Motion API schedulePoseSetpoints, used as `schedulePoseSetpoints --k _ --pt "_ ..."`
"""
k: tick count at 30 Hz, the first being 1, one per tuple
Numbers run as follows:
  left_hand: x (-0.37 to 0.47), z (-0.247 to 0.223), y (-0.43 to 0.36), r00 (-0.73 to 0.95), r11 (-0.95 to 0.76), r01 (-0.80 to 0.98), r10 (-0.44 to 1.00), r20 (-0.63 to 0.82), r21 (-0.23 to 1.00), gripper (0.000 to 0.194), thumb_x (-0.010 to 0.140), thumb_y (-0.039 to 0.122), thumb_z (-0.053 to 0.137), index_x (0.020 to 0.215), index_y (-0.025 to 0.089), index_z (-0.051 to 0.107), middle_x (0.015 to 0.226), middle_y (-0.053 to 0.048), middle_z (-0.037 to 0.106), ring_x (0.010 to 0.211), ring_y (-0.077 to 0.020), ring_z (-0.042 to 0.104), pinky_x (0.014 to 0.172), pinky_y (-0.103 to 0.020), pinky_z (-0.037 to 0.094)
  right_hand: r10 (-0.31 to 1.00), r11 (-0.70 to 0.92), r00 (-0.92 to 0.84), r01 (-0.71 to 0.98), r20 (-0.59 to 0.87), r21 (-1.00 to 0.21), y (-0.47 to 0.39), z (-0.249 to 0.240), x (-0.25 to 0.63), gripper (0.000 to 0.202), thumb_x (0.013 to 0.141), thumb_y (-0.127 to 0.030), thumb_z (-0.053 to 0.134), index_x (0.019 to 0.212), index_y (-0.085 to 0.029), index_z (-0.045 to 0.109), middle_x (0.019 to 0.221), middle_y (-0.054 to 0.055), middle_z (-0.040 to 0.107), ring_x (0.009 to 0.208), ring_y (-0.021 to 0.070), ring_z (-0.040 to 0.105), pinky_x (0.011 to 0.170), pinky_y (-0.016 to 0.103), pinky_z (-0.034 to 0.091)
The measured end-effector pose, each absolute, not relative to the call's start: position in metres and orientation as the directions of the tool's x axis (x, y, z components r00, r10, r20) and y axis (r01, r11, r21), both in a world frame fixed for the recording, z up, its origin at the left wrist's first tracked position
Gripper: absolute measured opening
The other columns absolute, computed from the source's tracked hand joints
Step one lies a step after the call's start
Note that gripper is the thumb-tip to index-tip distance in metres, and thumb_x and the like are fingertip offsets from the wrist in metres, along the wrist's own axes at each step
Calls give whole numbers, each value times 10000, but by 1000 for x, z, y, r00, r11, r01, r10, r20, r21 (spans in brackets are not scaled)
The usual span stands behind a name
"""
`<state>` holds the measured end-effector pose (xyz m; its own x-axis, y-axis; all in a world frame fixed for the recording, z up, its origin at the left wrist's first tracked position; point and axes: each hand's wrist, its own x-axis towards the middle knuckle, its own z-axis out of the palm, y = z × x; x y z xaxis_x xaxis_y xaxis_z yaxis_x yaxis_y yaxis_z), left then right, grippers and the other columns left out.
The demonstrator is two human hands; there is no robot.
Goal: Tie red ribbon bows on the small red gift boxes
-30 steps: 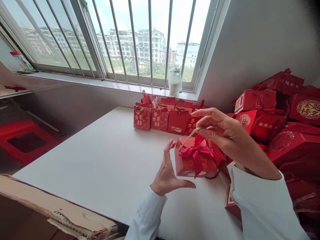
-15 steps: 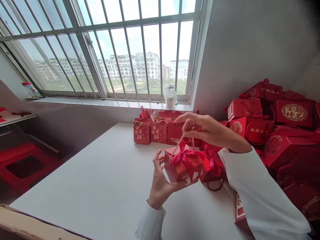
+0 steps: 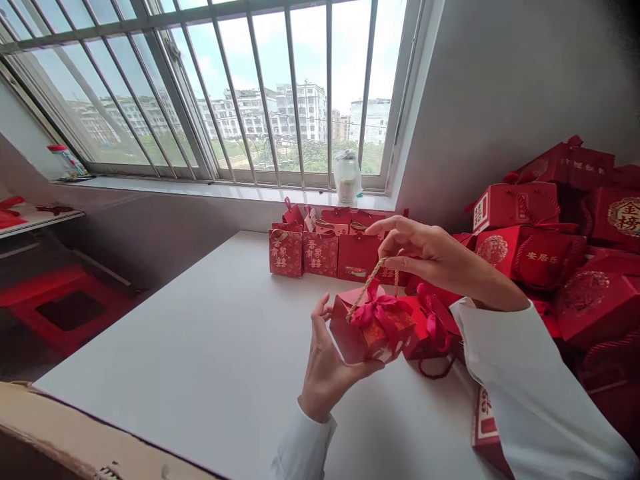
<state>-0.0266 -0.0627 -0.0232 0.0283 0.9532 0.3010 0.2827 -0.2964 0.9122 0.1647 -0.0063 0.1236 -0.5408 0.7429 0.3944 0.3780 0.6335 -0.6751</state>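
Note:
A small red gift box with a pink ribbon bow on top hangs tilted above the white table. My left hand cups it from the left and below, thumb along its lower front edge. At the top, the fingers of my right hand pinch its twisted rope handle, pulling it upward. Just to the right, partly covered by the held box, is another red box with a pink bow and a dark red cord loop.
Several red bags stand along the table's back edge. A large pile of red boxes rises at right. A plastic container sits on the windowsill. Cardboard lies at front left; a red stool stands beyond the table.
The view has tilted down and shifted slightly left. Both hands keep the same hold on the gift box and its rope handle, with hardly any movement relative to the table.

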Motion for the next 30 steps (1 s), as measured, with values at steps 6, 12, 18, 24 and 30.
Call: schedulePoseSetpoints --k 6,12,18,24,30 --pt "-26 -22 -64 15 -329 314 940 342 891 1154 477 380 859 1379 307 142 1300 -100 401 1231 -326 396 982 -479 384 750 624 -517 348 412 -700 -6 122 168 319 857 -244 561 1171 -221 512 820 9 607 709 149 615 615 254 518" --pt "-30 -28 -61 61 -344 288 938 342 894 1126 505 328 856 1373 306 138 1318 -107 402 1263 -307 383 1021 -492 336 745 636 -517 358 423 -683 -15 123 160 352 847 -217 574 1191 -220 497 791 -7 621 644 128 607 562 227 483" --pt "-34 -28 -56 130 -285 201 956 262 937 1080 542 298 841 1365 308 141 1314 -120 434 1271 -300 401 1046 -504 293 740 656 -507 396 443 -643 -21 118 154 310 832 -144 557 1137 -200 540 789 -8 625 696 121 604 607 218 473" --pt "-39 -34 -54 209 -225 206 961 182 952 1035 593 317 818 1370 334 135 1395 -128 362 1338 -305 311 1048 -518 299 778 608 -468 391 419 -691 -21 105 149 303 823 -104 534 1109 -203 545 787 -12 623 696 118 598 585 206 469" --pt "-49 -39 -49 225 -200 137 960 167 970 1030 589 367 812 1383 308 159 1409 -150 341 1335 -312 309 1044 -510 315 824 531 -464 430 326 -731 -14 72 145 283 825 -110 514 1091 -197 558 753 -15 620 664 118 584 613 230 477"
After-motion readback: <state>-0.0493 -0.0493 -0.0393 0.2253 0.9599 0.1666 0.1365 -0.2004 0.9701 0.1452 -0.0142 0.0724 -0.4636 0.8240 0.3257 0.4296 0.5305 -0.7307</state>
